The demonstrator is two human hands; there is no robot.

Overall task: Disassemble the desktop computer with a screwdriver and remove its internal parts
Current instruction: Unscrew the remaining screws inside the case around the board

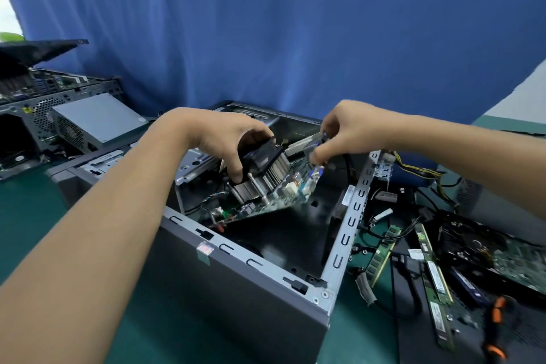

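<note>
At the centre of the frame, inside the open grey case (236, 289), you held the green motherboard (263, 207) tilted, its long axis climbing from lower left to upper right. Your left hand (227, 139) gripped the finned metal cooler (267, 170) bolted on it. Your right hand (345, 133) pinched the board's raised upper-right edge, where blurred connectors stood.

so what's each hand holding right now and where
The left hand grips the cooler by its fan top; the right hand pinches the tilted motherboard at its rear port edge.
</note>
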